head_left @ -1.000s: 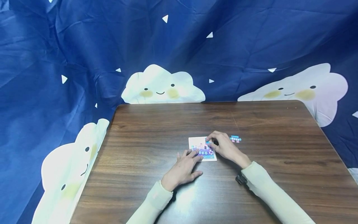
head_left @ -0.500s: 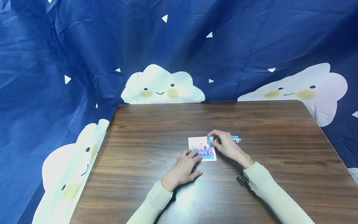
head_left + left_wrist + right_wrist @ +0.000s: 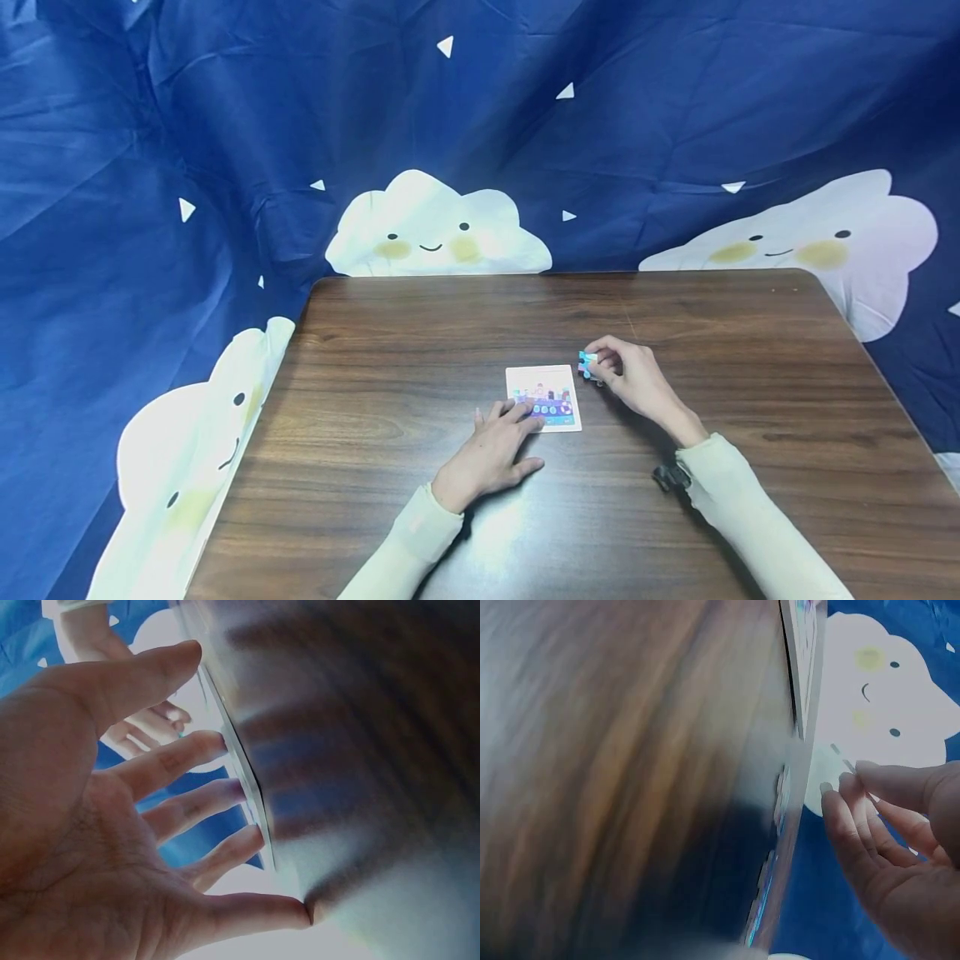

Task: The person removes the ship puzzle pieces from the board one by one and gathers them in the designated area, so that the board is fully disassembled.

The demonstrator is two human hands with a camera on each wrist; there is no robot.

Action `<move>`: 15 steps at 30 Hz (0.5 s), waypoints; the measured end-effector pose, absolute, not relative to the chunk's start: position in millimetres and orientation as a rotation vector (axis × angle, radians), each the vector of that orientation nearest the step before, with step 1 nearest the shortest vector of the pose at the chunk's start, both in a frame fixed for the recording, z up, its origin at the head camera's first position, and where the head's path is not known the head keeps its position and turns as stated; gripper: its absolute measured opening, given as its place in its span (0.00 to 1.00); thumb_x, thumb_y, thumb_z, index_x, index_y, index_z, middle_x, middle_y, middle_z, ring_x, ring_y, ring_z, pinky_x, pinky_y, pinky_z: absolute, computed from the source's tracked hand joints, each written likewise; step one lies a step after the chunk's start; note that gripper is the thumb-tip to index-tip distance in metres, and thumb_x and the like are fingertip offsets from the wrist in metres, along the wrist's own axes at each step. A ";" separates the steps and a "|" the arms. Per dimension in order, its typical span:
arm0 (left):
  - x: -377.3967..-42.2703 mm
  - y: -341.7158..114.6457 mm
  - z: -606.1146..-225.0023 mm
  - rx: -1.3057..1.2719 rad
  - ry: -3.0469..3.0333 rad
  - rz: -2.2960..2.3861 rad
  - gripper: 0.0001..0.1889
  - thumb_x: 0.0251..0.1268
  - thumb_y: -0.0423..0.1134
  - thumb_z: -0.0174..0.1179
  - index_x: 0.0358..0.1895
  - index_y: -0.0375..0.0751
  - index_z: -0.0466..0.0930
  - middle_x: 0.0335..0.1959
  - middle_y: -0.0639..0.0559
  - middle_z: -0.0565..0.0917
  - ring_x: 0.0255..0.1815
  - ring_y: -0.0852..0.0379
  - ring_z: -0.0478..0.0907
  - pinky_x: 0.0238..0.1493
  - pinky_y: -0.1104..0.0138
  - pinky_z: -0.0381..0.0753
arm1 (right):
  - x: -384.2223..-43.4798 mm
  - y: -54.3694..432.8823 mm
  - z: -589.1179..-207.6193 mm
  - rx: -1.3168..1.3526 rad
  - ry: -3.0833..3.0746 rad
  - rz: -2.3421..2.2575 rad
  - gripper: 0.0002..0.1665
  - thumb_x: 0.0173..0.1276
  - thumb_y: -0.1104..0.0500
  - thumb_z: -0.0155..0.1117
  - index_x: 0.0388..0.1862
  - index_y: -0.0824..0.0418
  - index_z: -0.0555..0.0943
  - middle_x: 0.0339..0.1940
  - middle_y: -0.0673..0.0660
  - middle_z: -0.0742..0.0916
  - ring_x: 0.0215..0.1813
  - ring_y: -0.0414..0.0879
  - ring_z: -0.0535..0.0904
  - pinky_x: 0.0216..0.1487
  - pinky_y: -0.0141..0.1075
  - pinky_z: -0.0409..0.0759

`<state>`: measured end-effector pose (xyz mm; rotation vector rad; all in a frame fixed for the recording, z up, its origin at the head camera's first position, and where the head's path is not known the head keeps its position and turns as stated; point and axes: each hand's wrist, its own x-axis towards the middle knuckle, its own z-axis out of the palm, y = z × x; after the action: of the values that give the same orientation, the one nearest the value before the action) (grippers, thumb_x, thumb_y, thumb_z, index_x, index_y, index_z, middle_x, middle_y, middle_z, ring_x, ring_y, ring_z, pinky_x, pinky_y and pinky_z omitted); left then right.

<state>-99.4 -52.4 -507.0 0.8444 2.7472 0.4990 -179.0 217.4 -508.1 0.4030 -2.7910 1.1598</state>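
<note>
A small white-bordered puzzle board with a purple and pink picture lies mid-table. The fingertips of my left hand rest on its near left part, fingers spread and nearly straight; the left wrist view shows them at the edge of the board. Just beyond the board's right side, my right hand pinches a blue puzzle piece between thumb and fingers. In the right wrist view this thin puzzle piece is held edge-on above the table.
Loose puzzle pieces lie on the table under my right hand, mostly hidden by it in the head view. The brown wooden table ends at a blue curtain printed with clouds. A black device sits at the right wrist.
My right hand has lifted the blue puzzle piece off the board's upper right and carried it rightward, past the board's edge. The left hand has stayed in place.
</note>
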 end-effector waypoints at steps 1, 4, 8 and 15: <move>-99.3 -52.5 -507.0 0.845 2.747 0.498 0.30 0.69 0.54 0.68 0.72 0.49 0.77 0.80 0.48 0.69 0.79 0.42 0.65 0.68 0.26 0.67 | -179.1 219.7 -508.8 0.390 -2.779 1.159 0.10 0.69 0.68 0.70 0.48 0.63 0.85 0.36 0.57 0.90 0.37 0.44 0.83 0.40 0.29 0.83; -99.1 -52.6 -506.8 0.843 2.747 0.499 0.30 0.69 0.54 0.67 0.72 0.49 0.77 0.80 0.49 0.69 0.79 0.42 0.65 0.68 0.26 0.67 | -179.0 226.5 -510.1 0.357 -2.739 1.164 0.09 0.69 0.68 0.70 0.47 0.64 0.85 0.34 0.57 0.90 0.35 0.43 0.82 0.39 0.25 0.82; -99.1 -52.7 -506.3 0.840 2.743 0.501 0.30 0.69 0.54 0.68 0.71 0.49 0.77 0.80 0.48 0.69 0.79 0.42 0.65 0.68 0.26 0.67 | -177.4 235.2 -509.9 0.303 -2.728 1.162 0.08 0.69 0.68 0.70 0.46 0.64 0.86 0.34 0.58 0.89 0.35 0.43 0.82 0.38 0.21 0.80; -99.0 -51.6 -506.2 0.843 2.749 0.489 0.30 0.69 0.53 0.68 0.72 0.50 0.77 0.80 0.48 0.70 0.79 0.42 0.65 0.67 0.26 0.67 | -173.9 254.8 -508.9 0.184 -2.720 1.110 0.07 0.71 0.65 0.70 0.46 0.63 0.86 0.34 0.58 0.88 0.32 0.37 0.79 0.35 0.19 0.72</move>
<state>-99.0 -51.6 -506.2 0.8427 2.7493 0.4893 -173.9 254.8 -508.9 0.1837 -2.7200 1.1104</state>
